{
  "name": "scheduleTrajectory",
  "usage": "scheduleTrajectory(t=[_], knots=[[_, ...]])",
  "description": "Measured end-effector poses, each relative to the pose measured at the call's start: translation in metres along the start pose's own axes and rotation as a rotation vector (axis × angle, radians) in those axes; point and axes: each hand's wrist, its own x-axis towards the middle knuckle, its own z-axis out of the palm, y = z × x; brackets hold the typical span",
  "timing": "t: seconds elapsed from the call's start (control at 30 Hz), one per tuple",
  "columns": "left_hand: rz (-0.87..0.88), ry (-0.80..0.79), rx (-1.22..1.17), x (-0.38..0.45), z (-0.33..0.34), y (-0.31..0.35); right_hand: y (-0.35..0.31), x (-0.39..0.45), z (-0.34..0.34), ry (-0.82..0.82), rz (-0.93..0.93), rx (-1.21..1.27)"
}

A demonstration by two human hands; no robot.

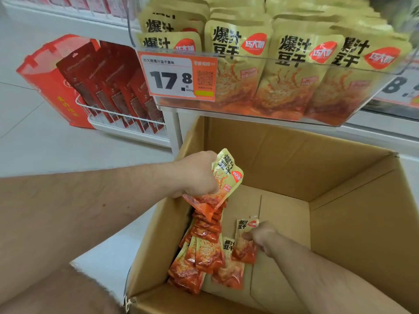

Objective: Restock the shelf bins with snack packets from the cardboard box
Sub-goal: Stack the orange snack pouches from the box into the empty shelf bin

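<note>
One open cardboard box (294,159) fills the lower right of the view, its flaps standing up and its brown floor largely bare on the right. Above it hangs a clear plastic shelf bin (283,57), packed with upright rows of yellow snack packets (301,71) bearing bold black characters, a red oval logo and an orange-red picture across the lower half. An orange price tag (176,75) reading 17.8 is fixed to the bin's front left. Further left, dark red packets (108,87) stand in a white wire rack (127,123) beside a red carton (52,87) on the pale floor. Along the box's left wall lies a heap of loose packets (199,252) of the same yellow and orange kind. The left hand (197,175) is raised over that wall, fingers curled tight round a bunch of packets (220,189). The right hand (260,234) is down on the box floor, pinching a single packet (244,243) just beside the heap.
</note>
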Motion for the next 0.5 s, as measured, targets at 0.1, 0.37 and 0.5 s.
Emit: scheduleTrajectory(t=[0.1,0.37,0.5], knots=[[0.016,-0.001,-0.118,-0.004,-0.007,-0.004,-0.012,-0.027,-0.049,-0.071,-0.086,0.192],[0.065,-0.075,-0.413,-0.029,-0.017,0.005,-0.064,-0.158,-0.107,-0.506,-0.533,0.625],[0.152,-0.18,-0.503,-0.044,-0.019,0.013,-0.086,-0.205,-0.097,-0.303,-0.629,0.53]])
